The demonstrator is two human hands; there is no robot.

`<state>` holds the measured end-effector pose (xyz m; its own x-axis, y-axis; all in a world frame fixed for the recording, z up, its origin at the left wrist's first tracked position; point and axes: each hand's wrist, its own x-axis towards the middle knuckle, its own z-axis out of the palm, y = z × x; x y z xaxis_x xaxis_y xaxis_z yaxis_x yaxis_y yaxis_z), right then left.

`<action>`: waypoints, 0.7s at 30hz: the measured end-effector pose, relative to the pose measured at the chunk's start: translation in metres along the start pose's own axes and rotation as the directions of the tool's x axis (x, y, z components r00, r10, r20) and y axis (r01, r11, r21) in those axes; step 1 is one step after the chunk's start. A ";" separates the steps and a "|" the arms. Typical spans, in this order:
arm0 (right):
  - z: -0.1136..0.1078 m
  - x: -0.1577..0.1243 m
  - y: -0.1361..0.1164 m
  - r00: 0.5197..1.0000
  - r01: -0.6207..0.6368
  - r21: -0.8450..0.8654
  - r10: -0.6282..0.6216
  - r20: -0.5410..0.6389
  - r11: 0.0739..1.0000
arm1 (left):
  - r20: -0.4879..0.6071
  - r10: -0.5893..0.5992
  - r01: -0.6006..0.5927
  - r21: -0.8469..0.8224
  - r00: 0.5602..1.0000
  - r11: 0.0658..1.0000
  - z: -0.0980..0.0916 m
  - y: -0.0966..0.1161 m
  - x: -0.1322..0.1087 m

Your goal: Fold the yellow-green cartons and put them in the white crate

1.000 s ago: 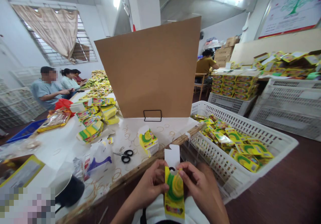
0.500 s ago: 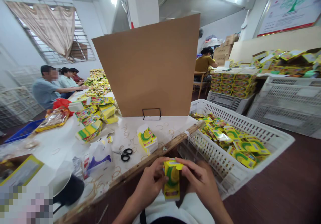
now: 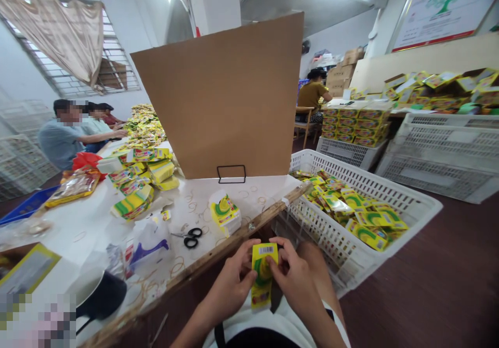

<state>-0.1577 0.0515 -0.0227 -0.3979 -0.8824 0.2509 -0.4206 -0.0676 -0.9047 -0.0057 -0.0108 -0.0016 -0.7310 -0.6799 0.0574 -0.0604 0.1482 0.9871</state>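
Both hands hold one small yellow and green packet (image 3: 261, 275) upright over my lap, just below the table's front edge. My left hand (image 3: 233, 280) grips its left side with curled fingers. My right hand (image 3: 296, 278) pinches the folded top flap, where a barcode shows. A short stack of flat yellow packets (image 3: 225, 213) lies on the white table (image 3: 93, 223) in front of me, beside black scissors (image 3: 190, 237).
A white plastic basket (image 3: 405, 218) of yellow packets stands to my right. A brown cardboard sheet (image 3: 222, 98) stands upright on the table. Piles of packets (image 3: 140, 181) and a black cup (image 3: 102, 298) lie left. Several people sit further left, another sits behind. White crates (image 3: 448, 155) stand right.
The packet's white top flap was upright a second ago; it is now folded down and the packet sits lower and shorter between my hands. The view has shifted slightly right.
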 end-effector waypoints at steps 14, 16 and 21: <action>-0.011 0.007 0.002 0.999 -0.013 0.268 0.002 0.042 0.963 | -0.001 -0.069 0.068 -0.195 0.998 0.979 -0.006 -0.011 0.014; -0.010 0.007 0.003 0.997 -0.069 0.323 0.053 0.060 0.944 | -0.023 -0.061 0.057 -0.152 0.998 0.987 0.000 -0.011 0.015; -0.027 0.012 0.021 0.933 -0.138 0.431 0.263 -0.246 0.892 | -0.130 0.119 -0.085 0.240 0.984 0.967 -0.009 -0.003 0.026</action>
<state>-0.1937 0.0518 -0.0292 -0.6827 -0.7262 0.0810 0.0310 -0.1395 -0.9897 -0.0186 -0.0356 -0.0016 -0.6383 -0.7450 0.1936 -0.1589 0.3736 0.9139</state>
